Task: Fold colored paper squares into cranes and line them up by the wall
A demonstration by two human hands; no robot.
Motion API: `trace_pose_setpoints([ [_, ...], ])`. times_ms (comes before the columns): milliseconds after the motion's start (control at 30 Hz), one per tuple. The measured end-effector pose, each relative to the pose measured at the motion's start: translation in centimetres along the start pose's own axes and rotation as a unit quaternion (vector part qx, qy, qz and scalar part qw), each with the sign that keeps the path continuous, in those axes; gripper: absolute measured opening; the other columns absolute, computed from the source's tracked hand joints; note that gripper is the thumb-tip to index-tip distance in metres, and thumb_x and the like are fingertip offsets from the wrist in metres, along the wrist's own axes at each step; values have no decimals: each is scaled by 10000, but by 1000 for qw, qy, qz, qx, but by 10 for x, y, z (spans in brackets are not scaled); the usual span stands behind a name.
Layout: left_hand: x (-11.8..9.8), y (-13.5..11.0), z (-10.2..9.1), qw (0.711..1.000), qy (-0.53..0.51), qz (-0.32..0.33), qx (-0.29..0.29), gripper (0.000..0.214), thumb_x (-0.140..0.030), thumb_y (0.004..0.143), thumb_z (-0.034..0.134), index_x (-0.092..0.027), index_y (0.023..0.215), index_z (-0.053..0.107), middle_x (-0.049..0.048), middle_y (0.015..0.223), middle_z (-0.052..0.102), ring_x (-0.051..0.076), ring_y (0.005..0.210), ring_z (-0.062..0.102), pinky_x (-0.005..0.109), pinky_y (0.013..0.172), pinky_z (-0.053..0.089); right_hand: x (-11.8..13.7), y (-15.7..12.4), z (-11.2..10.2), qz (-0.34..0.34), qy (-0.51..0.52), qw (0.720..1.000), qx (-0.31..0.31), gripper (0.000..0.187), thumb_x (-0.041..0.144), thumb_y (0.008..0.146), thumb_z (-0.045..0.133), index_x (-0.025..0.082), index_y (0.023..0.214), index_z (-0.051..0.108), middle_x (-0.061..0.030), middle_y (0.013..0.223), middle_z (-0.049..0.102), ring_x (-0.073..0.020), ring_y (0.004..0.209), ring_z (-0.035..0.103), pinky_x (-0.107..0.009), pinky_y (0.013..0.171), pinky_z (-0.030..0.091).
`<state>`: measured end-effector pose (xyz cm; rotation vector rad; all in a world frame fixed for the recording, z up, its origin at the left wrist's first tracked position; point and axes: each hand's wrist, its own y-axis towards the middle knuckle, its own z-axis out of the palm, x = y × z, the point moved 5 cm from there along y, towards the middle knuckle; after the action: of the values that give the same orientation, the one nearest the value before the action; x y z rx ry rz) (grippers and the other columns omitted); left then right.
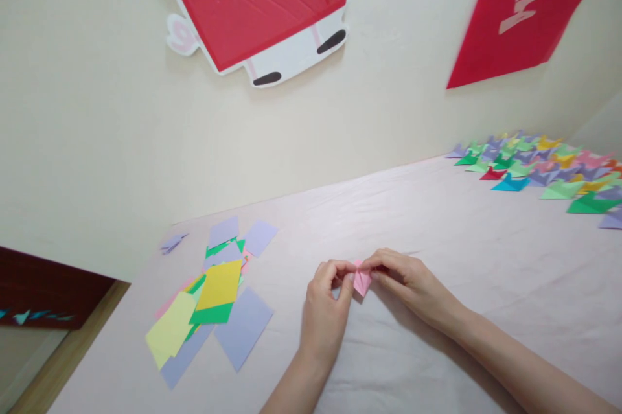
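Observation:
A small pink piece of folded paper (pixel 362 282) is held between my two hands, just above the pale cloth-covered surface (pixel 301 226). Its lower end comes to a point. My left hand (pixel 329 297) pinches its left edge between thumb and forefinger. On the other side, my right hand (pixel 401 281) grips the upper right edge with closed fingertips. The fingers hide parts of the paper's top and sides.
Loose coloured paper sheets (pixel 221 284) lie overlapping on the left, with a small purple folded piece (pixel 173 243) beyond them. Many folded paper figures (pixel 561 190) stand in rows at the far right. A wall (pixel 389 109) with red hangings (pixel 515 19) borders the back.

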<state>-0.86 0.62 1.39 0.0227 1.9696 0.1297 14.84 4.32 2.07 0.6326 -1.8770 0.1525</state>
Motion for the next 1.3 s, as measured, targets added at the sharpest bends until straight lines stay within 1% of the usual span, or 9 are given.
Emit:
trace_pose_setpoints([
  [200,-2,-1,-1,998,55,14,-12,150,-157,902,528,-228,909,661,12,919,640,161,865,595,277,778,464,-1,-1,2,29,-53,998,19,225,40,789,469,199,803,627,-28,819,640,-189,831,581,-317,762,453],
  [367,-2,-2,1,994,103,34,-11,154,-122,905,531,-227,914,643,15,919,624,179,886,575,309,788,470,6,-1,2,22,-86,996,29,148,105,847,540,205,803,638,-26,812,649,-198,843,555,-319,748,444],
  [533,-12,-6,4,966,237,100,16,199,-49,851,560,-209,958,612,45,981,593,238,997,497,390,855,433,5,2,5,-27,-142,989,22,182,53,849,539,198,829,647,-47,883,635,-208,894,532,-342,802,448],
  [667,-18,-9,6,946,279,152,65,302,24,822,499,-216,986,581,44,1080,569,232,1028,483,391,866,416,2,1,7,-71,-184,980,29,189,55,872,544,194,860,672,-60,931,634,-209,904,533,-342,803,457],
  [800,-17,-8,9,935,300,153,113,311,15,846,464,-219,1031,552,31,1073,571,216,967,493,380,839,422,5,0,8,-124,-249,960,37,154,108,915,553,187,871,677,-65,923,650,-209,883,536,-344,787,456],
  [933,-17,-8,10,924,329,142,132,256,2,848,484,-206,978,559,34,1070,567,217,954,499,383,846,426,8,1,9,-151,-312,937,33,165,149,931,560,185,817,674,-60,862,659,-202,834,540,-333,743,443],
  [1033,-20,-8,11,917,347,144,133,197,-38,868,522,-203,964,569,33,1041,573,218,946,509,390,853,425,8,3,11,-157,-333,929,27,191,132,935,536,179,786,647,-56,824,650,-193,793,534,-322,712,432],
  [1167,-24,-6,11,909,370,150,122,103,-130,892,584,-200,968,588,31,985,580,222,916,521,393,832,429,6,4,12,-132,-315,939,20,155,101,906,557,177,782,610,-53,827,631,-195,791,529,-312,701,431],
  [1300,-28,-5,11,893,407,158,107,82,-152,927,550,-206,946,608,24,930,588,214,866,534,392,815,427,3,5,11,-108,-280,954,17,159,76,895,541,180,787,594,-53,834,613,-199,810,518,-318,723,442],
])
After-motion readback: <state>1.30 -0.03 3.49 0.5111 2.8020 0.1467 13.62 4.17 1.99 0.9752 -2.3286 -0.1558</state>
